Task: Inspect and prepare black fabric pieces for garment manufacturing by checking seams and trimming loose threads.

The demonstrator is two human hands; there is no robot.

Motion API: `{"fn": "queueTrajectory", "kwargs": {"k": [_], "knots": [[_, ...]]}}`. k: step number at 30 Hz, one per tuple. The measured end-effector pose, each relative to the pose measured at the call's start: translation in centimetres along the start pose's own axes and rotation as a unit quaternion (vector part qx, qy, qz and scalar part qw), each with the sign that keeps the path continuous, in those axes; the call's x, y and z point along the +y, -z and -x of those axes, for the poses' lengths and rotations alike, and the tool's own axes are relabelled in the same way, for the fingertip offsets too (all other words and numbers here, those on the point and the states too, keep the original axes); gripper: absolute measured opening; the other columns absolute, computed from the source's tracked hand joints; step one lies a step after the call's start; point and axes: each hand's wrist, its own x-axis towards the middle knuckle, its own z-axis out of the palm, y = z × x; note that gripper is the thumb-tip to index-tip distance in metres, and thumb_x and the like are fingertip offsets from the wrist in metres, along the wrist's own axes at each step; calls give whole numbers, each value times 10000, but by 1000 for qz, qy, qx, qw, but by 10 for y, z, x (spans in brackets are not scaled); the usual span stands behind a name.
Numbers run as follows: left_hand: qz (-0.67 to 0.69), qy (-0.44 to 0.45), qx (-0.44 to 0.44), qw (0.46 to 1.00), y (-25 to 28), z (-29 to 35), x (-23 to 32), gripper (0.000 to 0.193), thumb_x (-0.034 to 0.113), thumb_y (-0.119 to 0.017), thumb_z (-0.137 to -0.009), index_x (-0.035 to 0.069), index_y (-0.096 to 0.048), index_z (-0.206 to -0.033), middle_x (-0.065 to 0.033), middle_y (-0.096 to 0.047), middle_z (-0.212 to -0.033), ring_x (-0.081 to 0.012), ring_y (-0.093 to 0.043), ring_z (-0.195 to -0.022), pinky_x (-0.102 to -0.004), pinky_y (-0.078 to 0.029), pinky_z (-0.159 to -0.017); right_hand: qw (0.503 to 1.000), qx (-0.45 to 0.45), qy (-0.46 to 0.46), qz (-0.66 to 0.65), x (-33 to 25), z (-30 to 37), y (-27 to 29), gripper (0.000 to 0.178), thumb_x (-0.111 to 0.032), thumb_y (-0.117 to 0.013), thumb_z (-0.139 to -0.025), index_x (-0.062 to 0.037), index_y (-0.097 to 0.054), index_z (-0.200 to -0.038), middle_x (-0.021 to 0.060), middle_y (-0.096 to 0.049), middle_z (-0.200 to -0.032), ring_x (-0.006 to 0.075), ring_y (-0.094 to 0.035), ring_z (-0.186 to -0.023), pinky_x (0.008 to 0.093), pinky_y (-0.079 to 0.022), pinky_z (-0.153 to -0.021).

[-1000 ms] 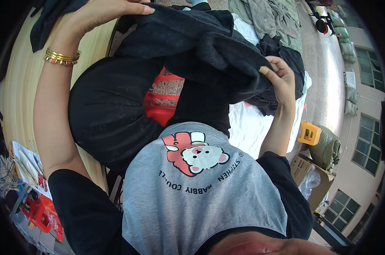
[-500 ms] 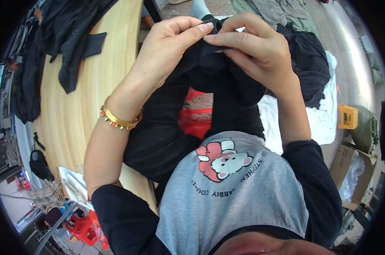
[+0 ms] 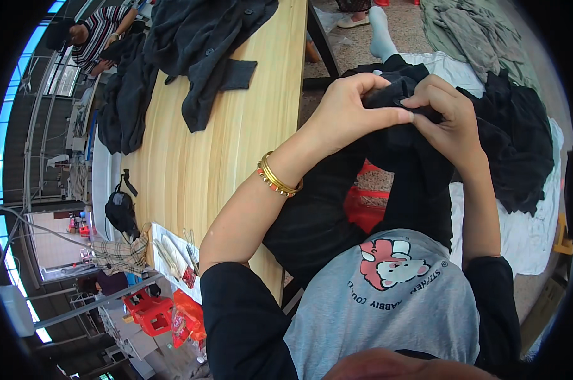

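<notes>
Within the last second the two hands have come together from well apart, and the view has swung so that the table takes up more of it.

Clock directions run from the middle of the view. Nearest, at five, is a grey shirt front [image 3: 387, 329] with a cartoon bear, above black trousers [image 3: 315, 218]. Gold bracelets [image 3: 275, 177] circle the left wrist. The left hand [image 3: 356, 111] has thumb and forefinger slightly parted, gripping dark cloth [image 3: 387, 96] between them. The right hand [image 3: 449, 115] nips the same cloth, thumb and forefinger nearly meeting, beside the left thumb tip. The cloth lies between one and two o'clock, above the lap; the fingers hide much of the held part.

The wooden table [image 3: 172, 171] stretches from nine to twelve. Toward three, a dark heap of fabric [image 3: 511, 142] lies on a white sheet [image 3: 539, 244]. A white tray [image 3: 163, 250] sits at eight, a small black bag [image 3: 122, 212] near nine, and a buttoned dark garment [image 3: 204, 47] at eleven.

Farther off are a foot in a pale sock [image 3: 381, 38] at one, a red stool [image 3: 150, 311] between seven and eight, and a person in a striped top [image 3: 99, 38] past ten.
</notes>
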Motion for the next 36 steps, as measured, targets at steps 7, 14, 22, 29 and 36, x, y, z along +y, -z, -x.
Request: {"fn": "queueTrajectory", "kwargs": {"k": [7, 14, 22, 29, 36], "knots": [[-199, -104, 91, 970, -2, -3, -8, 336, 198, -783, -712, -25, -684, -942, -149, -696, -860, -225, -683, -768, -312, -531, -695, 997, 10, -66, -33, 8, 3, -11, 193, 87, -729, -725, 24, -629, -877, 69, -589, -824, 147, -577, -758, 233, -424, -638], [-256, -126, 90, 954, -1, 2, -11, 385, 252, -776, -706, -9, -689, -976, -130, -697, -819, -187, -680, -728, -288, -525, -678, 984, -55, -128, -114, 16, 8, -4, 357, 87, -705, -741, -8, -627, -1076, 31, -570, -1111, 80, -527, -804, 193, -419, -724], [-340, -236, 44, 909, 8, -5, -17, 363, 264, -749, -719, -4, -687, -956, -167, -697, -883, -275, -691, -833, -325, -539, -755, 945, -119, -261, -159, 44, 8, -1, 404, 11, -726, -729, -26, -592, -1109, -41, -573, -960, 0, -448, -725, 155, -347, -633], [-243, -213, 23, 946, 8, -4, -18, 229, 133, -743, -771, 8, -678, -952, -80, -687, -833, -153, -660, -736, -274, -531, -694, 937, -89, -253, -222, 33, 6, -9, 318, 15, -740, -737, -49, -606, -1017, -90, -503, -763, -25, -383, -597, 166, -292, -527], [-240, -207, 6, 948, 5, -4, -20, 217, 79, -745, -791, 16, -675, -986, -57, -686, -848, -117, -638, -742, -236, -516, -689, 966, -64, -203, -150, 33, 16, -7, 245, -50, -785, -742, -56, -647, -944, -101, -460, -630, -26, -357, -537, 170, -249, -505]]}}
